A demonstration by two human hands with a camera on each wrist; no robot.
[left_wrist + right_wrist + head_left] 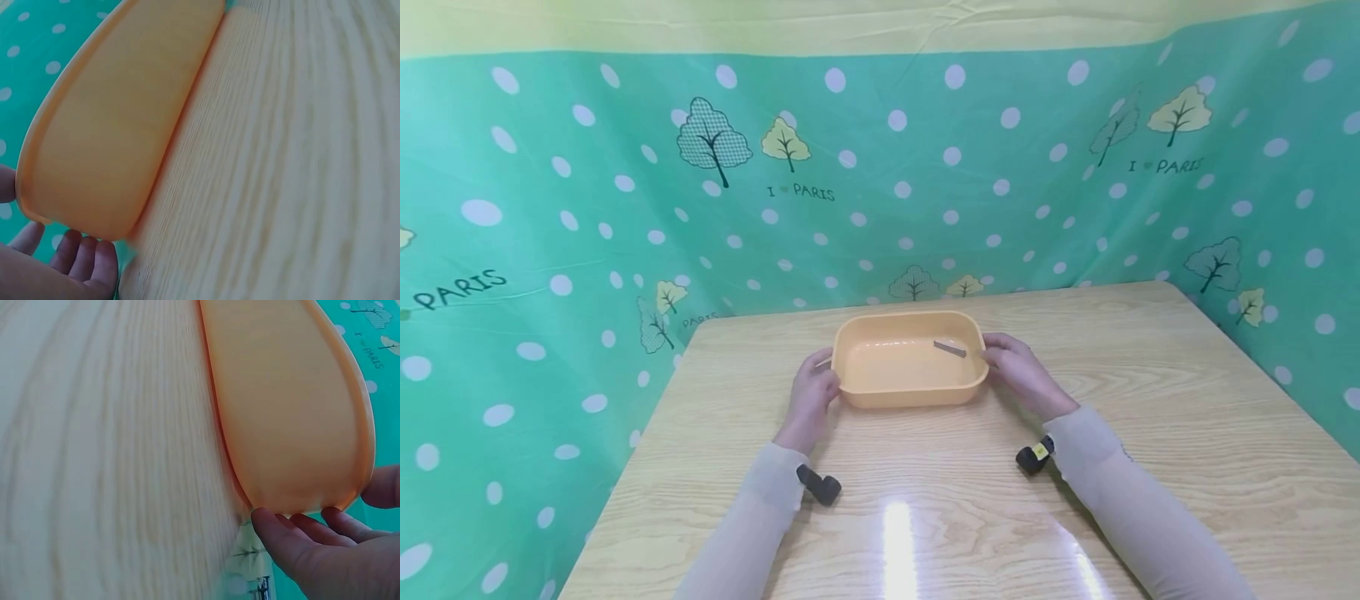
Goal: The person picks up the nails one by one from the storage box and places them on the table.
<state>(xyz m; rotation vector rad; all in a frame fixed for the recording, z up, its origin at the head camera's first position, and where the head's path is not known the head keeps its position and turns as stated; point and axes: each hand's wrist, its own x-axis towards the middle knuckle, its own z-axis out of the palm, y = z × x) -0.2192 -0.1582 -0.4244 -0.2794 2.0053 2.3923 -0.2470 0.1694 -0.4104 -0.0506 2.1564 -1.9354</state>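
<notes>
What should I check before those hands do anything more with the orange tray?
1. Left hand at the tray's left end: ok, touching it.
2. Right hand at the opposite end: ok, touching it.
3. Orange tray upright, opening upward: ok.
4. Thin metal pieces inside the tray: ok, lying toward its right end.
5. Exact number of pieces: cannot tell.
6. Firmness of hold: cannot tell.

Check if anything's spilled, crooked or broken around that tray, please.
Nothing stands out. The tray looks upright between the left hand and right hand, with no visible crack or spill. The slim metallic-looking contents lie slanted toward its right end, but that hardly seems odd.
</notes>
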